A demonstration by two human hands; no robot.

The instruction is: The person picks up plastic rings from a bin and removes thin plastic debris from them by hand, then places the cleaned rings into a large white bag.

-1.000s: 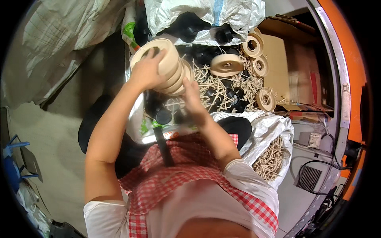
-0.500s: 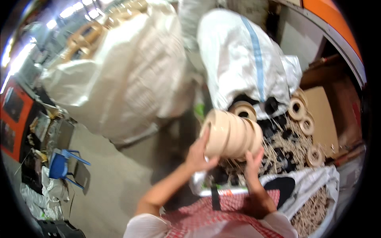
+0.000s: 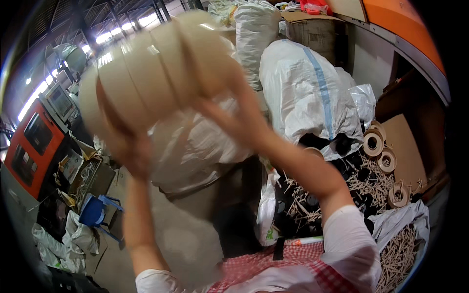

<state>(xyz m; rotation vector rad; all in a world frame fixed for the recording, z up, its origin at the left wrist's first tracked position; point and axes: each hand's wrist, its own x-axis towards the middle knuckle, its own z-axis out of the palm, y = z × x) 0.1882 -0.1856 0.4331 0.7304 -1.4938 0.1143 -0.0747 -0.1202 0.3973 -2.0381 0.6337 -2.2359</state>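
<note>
While left hand (image 3: pixel 138 152) and right hand (image 3: pixel 233 115), both blurred, clamp a stack of beige rings (image 3: pixel 151 78) left of the blue-striped white sack (image 3: pixel 307 95), step looks like a carry; next move likely calls for steady inward pressure so none slips.

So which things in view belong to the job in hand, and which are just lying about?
In the job: stacked beige rings; left hand and right hand, holding them; loose beige rings, probably.

Apparently lying about: blue stool; white bags near it.
</note>
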